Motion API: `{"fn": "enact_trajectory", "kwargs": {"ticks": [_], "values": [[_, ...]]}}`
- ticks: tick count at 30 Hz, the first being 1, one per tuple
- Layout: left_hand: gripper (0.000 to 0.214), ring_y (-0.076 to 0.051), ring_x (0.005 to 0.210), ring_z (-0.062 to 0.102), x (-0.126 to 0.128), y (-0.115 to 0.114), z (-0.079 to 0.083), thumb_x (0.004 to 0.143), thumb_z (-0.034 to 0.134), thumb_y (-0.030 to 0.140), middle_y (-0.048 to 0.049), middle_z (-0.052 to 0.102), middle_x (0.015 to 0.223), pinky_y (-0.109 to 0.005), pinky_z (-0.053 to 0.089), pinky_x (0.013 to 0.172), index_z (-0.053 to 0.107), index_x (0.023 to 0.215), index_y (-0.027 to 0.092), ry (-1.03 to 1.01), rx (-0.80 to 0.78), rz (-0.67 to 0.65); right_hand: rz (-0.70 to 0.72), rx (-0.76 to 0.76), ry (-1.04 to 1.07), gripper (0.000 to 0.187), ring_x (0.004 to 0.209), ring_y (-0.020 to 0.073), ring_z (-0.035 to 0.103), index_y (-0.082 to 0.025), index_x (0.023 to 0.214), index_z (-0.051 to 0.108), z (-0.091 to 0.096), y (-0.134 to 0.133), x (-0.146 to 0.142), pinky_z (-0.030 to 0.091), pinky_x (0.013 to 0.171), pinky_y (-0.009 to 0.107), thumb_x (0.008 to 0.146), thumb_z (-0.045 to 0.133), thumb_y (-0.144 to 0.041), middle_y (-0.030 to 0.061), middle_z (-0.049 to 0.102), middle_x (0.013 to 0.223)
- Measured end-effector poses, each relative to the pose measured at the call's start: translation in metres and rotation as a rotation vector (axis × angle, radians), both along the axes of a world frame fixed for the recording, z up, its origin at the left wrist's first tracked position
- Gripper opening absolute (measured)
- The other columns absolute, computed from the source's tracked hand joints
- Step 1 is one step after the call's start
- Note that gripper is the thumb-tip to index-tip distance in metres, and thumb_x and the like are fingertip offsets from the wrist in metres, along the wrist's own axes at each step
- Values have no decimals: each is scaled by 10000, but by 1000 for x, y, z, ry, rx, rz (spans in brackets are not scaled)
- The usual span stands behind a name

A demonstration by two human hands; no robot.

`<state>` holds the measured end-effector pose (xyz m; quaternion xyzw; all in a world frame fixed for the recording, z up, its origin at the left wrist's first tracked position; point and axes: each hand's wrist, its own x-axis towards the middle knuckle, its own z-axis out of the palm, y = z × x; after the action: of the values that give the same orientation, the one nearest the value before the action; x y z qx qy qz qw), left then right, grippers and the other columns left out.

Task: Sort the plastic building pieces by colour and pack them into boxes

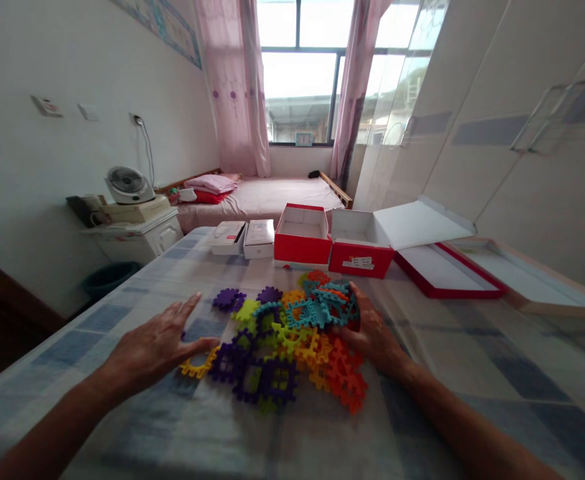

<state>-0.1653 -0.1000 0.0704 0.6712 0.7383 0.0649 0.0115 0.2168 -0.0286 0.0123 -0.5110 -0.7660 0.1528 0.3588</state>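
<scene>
A heap of plastic gear-shaped building pieces lies on the checked tablecloth [172, 427]. Purple pieces [279, 380] and lime-green pieces [288, 339] fill the left and middle. Teal pieces [308, 313] are stacked at the back right, with orange-red pieces [346, 377] in front of them. At the heap's left edge is my left hand [155, 340], fingers stretched out and thumb beside a yellow gear piece [199, 365]. My right hand [372, 333] rests against the heap's right side, thumb and forefinger apart around the edge of the teal pieces; its other fingers are partly hidden.
Behind the heap stand two small white boxes [259, 240], an open red box [302, 243] and another red box [362, 260] with its white flap raised. Shallow box lids [472, 295] lie at the right. Beyond are a bed [282, 193] and a fan [128, 185].
</scene>
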Motion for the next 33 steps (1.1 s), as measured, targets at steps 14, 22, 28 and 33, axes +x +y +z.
{"fn": "enact_trajectory", "kwargs": {"ticks": [14, 22, 28, 33], "values": [[940, -326, 1342, 314, 58, -2, -50, 614, 715, 537, -149, 330, 1472, -490, 299, 1075, 339, 1407, 201, -328, 140, -322, 21, -47, -60, 910, 1334, 273, 321, -174, 1448, 191, 5, 0, -1, 280, 1096, 444, 714, 654, -449, 146, 316, 1455], [801, -291, 1347, 314, 107, 15, -34, 689, 687, 417, -140, 374, 1444, -469, 302, 1087, 367, 1390, 199, -497, 153, -389, 149, 262, -226, 647, 1390, 258, 196, -247, 1441, 248, 40, -33, -9, 228, 1106, 486, 845, 486, -327, 90, 247, 1503], [549, -236, 1327, 360, 103, 16, -30, 867, 461, 421, -108, 414, 1424, -417, 309, 1095, 401, 1363, 194, -496, 249, -408, 760, 247, -575, 573, 1399, 247, 152, -296, 1365, 394, 57, -89, -60, 108, 1135, 491, 834, 516, -472, 18, 314, 1485], [561, -270, 1283, 413, 59, 7, -29, 877, 390, 511, -129, 470, 1371, -442, 330, 1069, 472, 1304, 158, -228, 234, -260, 643, 309, -648, 539, 1375, 292, 200, -206, 1336, 430, 41, -72, -85, 67, 1117, 551, 864, 488, -460, 88, 404, 1424]]}}
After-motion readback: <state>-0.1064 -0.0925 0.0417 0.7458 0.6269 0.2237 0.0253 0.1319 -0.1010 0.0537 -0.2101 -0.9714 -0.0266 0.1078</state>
